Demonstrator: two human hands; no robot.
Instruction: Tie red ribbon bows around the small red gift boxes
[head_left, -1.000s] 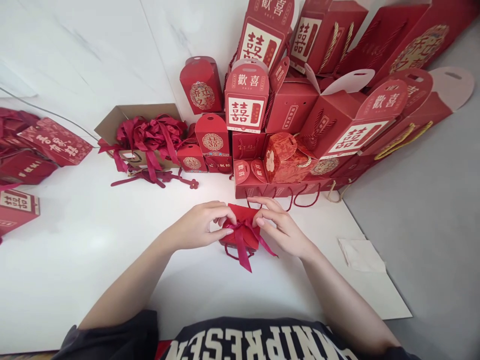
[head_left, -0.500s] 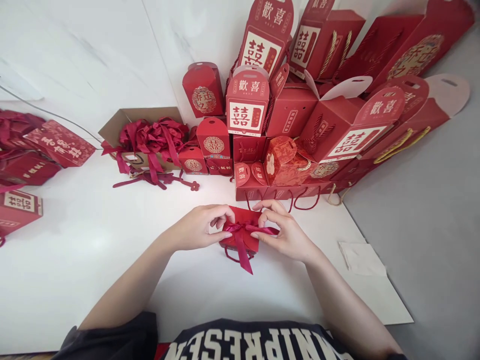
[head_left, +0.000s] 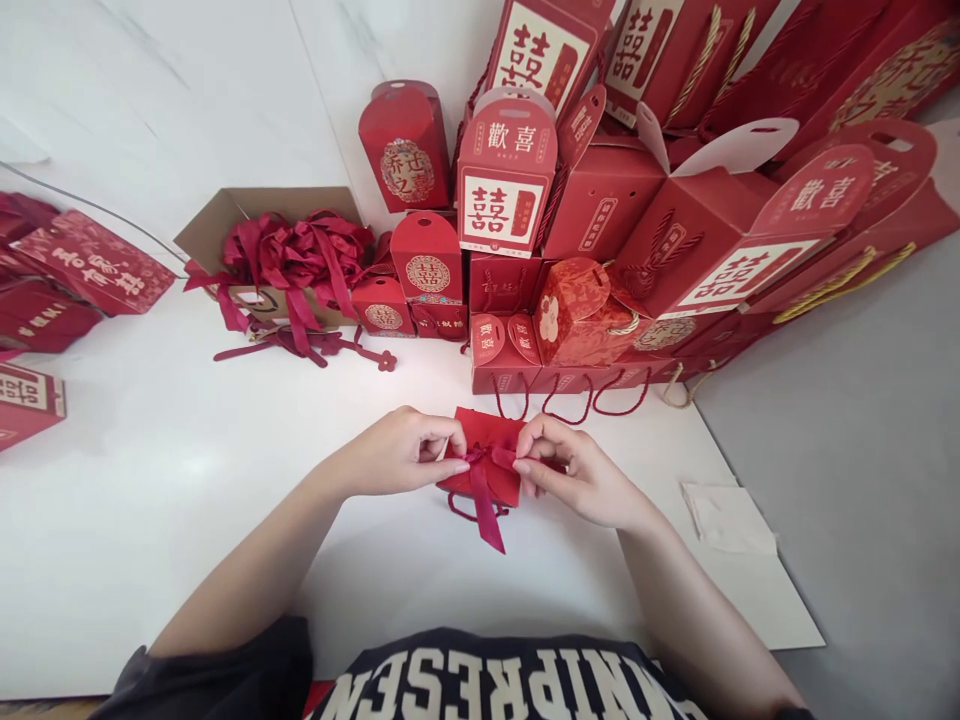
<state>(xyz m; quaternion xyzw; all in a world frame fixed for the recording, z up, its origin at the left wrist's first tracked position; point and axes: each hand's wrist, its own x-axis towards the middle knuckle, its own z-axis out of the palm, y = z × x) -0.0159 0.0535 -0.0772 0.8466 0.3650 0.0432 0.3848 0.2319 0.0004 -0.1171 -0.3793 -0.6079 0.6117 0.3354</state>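
Observation:
A small red gift box (head_left: 489, 436) lies on the white board (head_left: 187, 500) in front of me, with a dark red ribbon (head_left: 484, 490) tied across its top. My left hand (head_left: 397, 452) pinches the ribbon at the box's left side, fingers closed. On the right, my right hand (head_left: 574, 470) pinches the other part of the ribbon beside the knot. One ribbon tail hangs down toward me over the box's front.
A cardboard box (head_left: 217, 225) full of red ribbons stands at the back left. Many red gift boxes and bags (head_left: 600, 220) are piled at the back and right. More red boxes (head_left: 45, 300) lie at the far left. A white tissue (head_left: 727, 518) rests near the board's right edge.
My right hand has closed in toward the knot, drawing the right ribbon end in. The view has tipped slightly lower. The box stays in place.

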